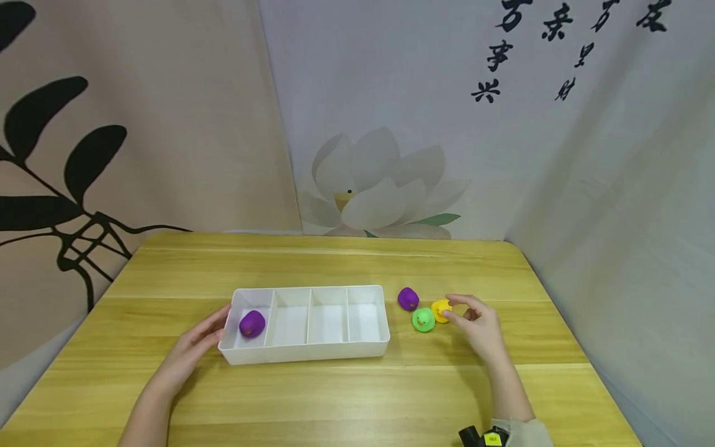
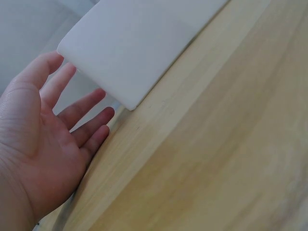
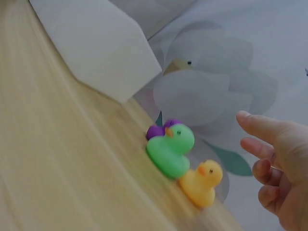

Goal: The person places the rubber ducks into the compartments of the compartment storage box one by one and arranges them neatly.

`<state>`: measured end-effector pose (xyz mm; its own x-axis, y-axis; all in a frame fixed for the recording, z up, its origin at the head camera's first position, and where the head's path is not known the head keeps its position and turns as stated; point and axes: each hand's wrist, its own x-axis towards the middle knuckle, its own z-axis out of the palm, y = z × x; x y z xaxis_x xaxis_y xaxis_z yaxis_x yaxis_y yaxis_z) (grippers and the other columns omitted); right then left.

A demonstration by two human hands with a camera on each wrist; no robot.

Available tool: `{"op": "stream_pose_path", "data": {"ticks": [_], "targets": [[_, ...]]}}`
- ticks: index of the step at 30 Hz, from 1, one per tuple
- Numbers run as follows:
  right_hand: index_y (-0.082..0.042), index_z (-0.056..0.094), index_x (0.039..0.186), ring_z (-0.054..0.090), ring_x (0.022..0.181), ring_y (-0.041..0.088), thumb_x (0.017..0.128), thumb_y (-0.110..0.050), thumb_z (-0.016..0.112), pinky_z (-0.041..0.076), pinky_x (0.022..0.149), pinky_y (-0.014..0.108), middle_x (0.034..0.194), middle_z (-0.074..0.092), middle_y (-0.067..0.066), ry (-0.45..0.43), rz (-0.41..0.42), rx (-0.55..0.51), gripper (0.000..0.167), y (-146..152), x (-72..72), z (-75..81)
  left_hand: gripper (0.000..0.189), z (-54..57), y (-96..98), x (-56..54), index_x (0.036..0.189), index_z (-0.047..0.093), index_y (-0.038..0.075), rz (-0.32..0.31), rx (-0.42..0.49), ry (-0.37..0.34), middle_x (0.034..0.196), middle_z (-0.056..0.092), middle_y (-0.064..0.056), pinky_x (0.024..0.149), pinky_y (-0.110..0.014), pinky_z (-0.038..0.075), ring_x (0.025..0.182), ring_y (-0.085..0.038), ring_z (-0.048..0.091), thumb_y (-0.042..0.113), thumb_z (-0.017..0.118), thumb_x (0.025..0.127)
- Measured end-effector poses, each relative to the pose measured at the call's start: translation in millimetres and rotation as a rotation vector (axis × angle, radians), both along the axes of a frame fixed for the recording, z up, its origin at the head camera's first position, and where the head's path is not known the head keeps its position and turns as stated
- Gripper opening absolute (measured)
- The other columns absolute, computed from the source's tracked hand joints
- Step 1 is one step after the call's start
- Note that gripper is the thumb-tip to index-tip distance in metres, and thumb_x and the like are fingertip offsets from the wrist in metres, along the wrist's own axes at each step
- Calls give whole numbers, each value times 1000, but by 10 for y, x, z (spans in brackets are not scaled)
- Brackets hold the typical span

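Observation:
A white box point(image 1: 301, 352) with several compartments stands on the table, and a purple rubber duck point(image 1: 252, 324) sits in its leftmost compartment. At the box's left end my left hand point(image 1: 192, 349) has its fingers spread, fingertips right at the wall and corner; the left wrist view shows the palm point(image 2: 45, 154) bare. Right of the box, a green duck point(image 3: 166, 151), a yellow duck point(image 3: 198, 185) and another purple duck point(image 1: 408, 299) stand close together. My right hand point(image 1: 475, 323) is beside the yellow duck, thumb and forefinger apart around it; in the right wrist view a gap shows between fingers and duck.
The wooden table point(image 1: 313, 403) reaches back to a cloth backdrop point(image 1: 391, 74) printed with a lotus and dark lettering. A patterned cloth point(image 1: 184, 124) hangs at the left. My right wrist wears a black camera strap point(image 1: 483, 437).

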<state>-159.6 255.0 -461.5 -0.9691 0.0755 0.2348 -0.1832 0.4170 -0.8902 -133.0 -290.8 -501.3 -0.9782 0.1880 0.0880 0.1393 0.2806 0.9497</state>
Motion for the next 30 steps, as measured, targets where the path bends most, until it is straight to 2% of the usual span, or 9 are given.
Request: {"op": "stream_pose_path", "data": {"ticks": [6, 17, 30], "targets": [[-3, 68, 115, 44, 56, 9, 81, -15, 78, 37, 46, 20, 107, 65, 16, -27, 0, 11, 37, 78, -46, -123, 48, 6, -1, 6, 149, 36, 11, 3, -2, -9, 146, 38, -21, 91, -10, 32, 121, 6, 40, 18, 46, 103], [-8, 62, 124, 46, 58, 10, 84, -24, 75, 41, 50, 22, 115, 61, 12, -139, -8, 2, 45, 150, -133, -406, 48, 14, 7, 8, 149, 36, 12, 14, -7, -27, 146, 38, -22, 91, -12, 33, 121, 6, 39, 18, 47, 102], [-7, 65, 119, 42, 58, 8, 84, -22, 76, 38, 49, 19, 113, 60, 12, -136, -33, -14, 40, 101, -159, -491, 48, 16, 4, 14, 149, 35, 10, 9, 1, -23, 145, 38, -24, 91, -13, 34, 119, 7, 40, 17, 47, 102]]}}
